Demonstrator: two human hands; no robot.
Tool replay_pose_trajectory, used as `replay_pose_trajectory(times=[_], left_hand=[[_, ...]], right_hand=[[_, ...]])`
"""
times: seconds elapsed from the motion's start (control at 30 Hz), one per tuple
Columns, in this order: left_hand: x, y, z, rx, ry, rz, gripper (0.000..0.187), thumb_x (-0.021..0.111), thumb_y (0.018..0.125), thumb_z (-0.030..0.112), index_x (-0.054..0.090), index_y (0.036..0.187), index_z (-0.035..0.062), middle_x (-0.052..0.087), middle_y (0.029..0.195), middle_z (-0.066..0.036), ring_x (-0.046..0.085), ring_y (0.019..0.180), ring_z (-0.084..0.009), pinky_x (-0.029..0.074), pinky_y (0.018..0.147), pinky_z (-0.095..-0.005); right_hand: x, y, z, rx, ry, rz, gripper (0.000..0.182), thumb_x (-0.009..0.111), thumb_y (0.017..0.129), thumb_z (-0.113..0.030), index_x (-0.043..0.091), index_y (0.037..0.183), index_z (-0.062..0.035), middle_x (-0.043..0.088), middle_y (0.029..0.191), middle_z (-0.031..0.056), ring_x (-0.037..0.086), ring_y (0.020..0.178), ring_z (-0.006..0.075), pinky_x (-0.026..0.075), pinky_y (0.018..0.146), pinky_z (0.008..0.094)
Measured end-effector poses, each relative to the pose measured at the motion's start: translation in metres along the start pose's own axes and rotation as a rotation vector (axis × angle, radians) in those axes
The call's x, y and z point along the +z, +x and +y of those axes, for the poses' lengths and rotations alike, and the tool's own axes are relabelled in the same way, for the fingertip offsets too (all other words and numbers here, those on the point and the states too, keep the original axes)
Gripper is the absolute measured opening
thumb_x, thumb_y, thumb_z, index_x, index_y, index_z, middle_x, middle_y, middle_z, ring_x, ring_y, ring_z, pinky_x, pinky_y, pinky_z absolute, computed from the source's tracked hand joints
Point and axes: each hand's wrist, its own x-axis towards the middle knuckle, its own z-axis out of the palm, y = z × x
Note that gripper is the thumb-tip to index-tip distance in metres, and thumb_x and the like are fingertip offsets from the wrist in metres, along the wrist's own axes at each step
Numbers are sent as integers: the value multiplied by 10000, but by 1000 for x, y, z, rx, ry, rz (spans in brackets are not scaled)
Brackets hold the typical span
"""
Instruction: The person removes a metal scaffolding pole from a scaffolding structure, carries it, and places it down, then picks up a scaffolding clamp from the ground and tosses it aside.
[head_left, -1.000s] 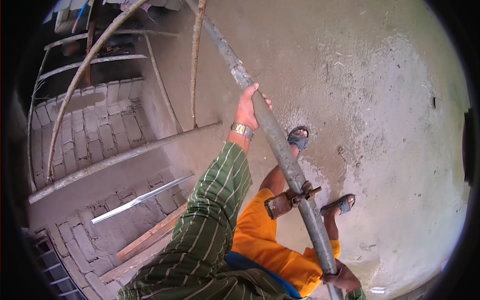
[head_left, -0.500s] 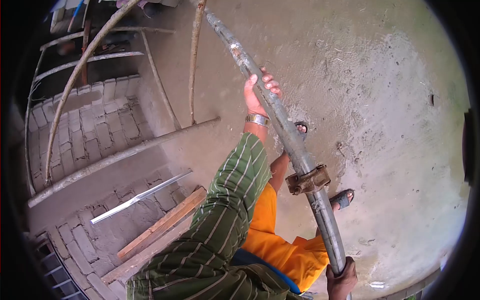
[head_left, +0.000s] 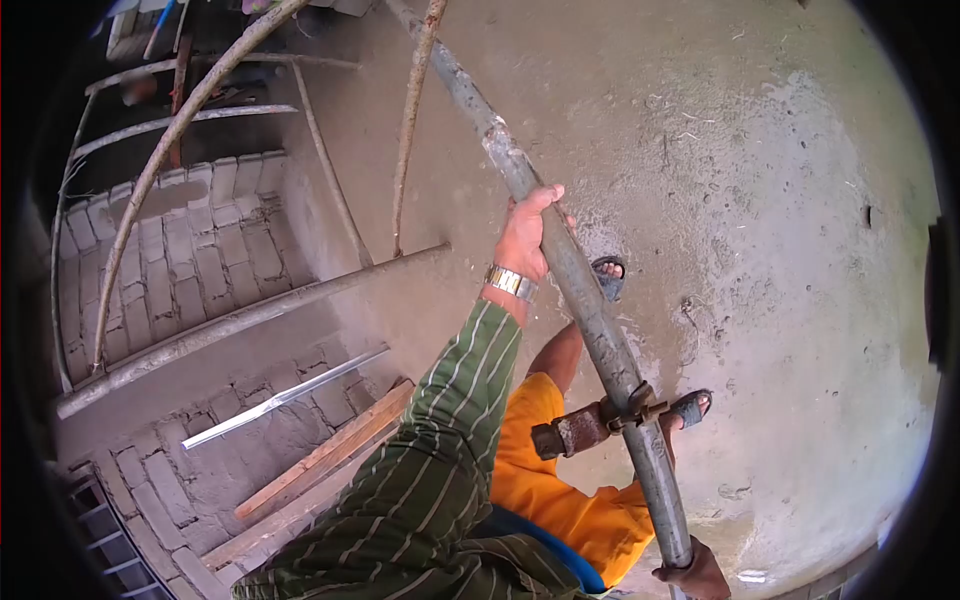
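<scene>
A long grey metal pipe (head_left: 590, 295) runs slantwise from the top of the view down to the bottom right. My left hand (head_left: 527, 235), with a watch at the wrist, is closed around its upper part. Low at the right, my right hand (head_left: 700, 572) grips the pipe near its lower end, partly cut off by the frame edge. Between the hands, a rusty scaffold clamp (head_left: 585, 428) sits on the pipe, its body sticking out to the left. The pipe's far end lies outside the view.
Wet cement floor (head_left: 780, 250) spreads under my sandaled feet. To the left, curved wooden poles (head_left: 165, 150) and a horizontal pole (head_left: 240, 325) frame a brick wall. A shiny metal strip (head_left: 285, 397) and wooden planks (head_left: 325, 450) lie below them.
The pipe has turned in my hands, so the clamp now points left instead of lying across it. My left hand has shifted lower in view, its back now showing.
</scene>
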Motion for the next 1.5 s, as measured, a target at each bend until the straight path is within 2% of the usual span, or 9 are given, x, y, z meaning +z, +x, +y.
replay_pose_trajectory(times=[0.2,0.37,0.47,0.67,0.9,1.27,1.4,1.43,1.5], left_hand=[[51,-2,28,82,-234,-221,239,654,820,240,497,918,89,534,741,-90,579,653,-232,529,622,-397],[45,1,-38,67,-621,-460,254,648,845,283,530,980,104,556,792,-43,582,701,-195,534,679,-399],[21,17,-59,27,-474,-396,261,641,855,289,538,1013,109,554,805,-16,580,699,-181,533,669,-399],[-28,62,-127,-140,-141,-62,226,667,838,270,526,940,125,537,780,-21,572,679,-188,529,652,-393],[-37,107,-180,-187,-101,-12,271,711,799,289,507,855,121,524,759,-27,571,667,-195,524,643,-387],[-18,-42,-31,-31,-93,-28,251,683,825,296,527,904,117,545,726,-28,579,625,-190,553,602,-374],[20,-64,-6,-35,-144,-108,227,673,827,266,529,908,110,543,741,-35,583,642,-200,549,614,-399],[27,-60,-5,-37,-176,-137,220,670,828,259,529,906,109,542,744,-37,582,643,-203,546,616,-404],[21,-51,-13,-71,-183,-162,212,666,828,246,528,910,107,540,748,-39,580,643,-209,539,617,-411]], right_hand=[[-28,-79,-87,42,-334,179,372,698,760,-83,547,1096,-34,554,711,19,471,626,106,431,559,276],[-26,-36,-37,-127,-541,406,524,754,758,-109,504,1213,-40,609,753,53,510,630,122,443,566,275],[-7,10,-8,-264,-537,599,591,836,543,-88,513,1037,-61,604,752,164,613,688,354,490,638,381],[-21,147,85,-203,-574,549,485,760,610,-182,529,1025,-84,634,792,182,629,743,400,497,661,449],[-41,245,126,-244,-510,551,351,702,686,-189,504,962,-100,625,815,169,614,753,408,484,644,475],[38,-24,16,-298,-550,384,460,796,611,-214,530,931,-17,606,686,167,639,637,354,503,608,438],[5,-68,-23,-291,-184,117,436,813,669,-116,538,989,-4,589,756,71,610,626,179,512,591,353],[0,-71,-34,-91,189,14,440,811,678,-97,541,1011,-2,598,788,77,613,619,171,525,576,322],[-4,-60,-54,51,239,-119,441,817,672,-88,541,1002,8,598,783,83,610,614,158,533,561,304]])
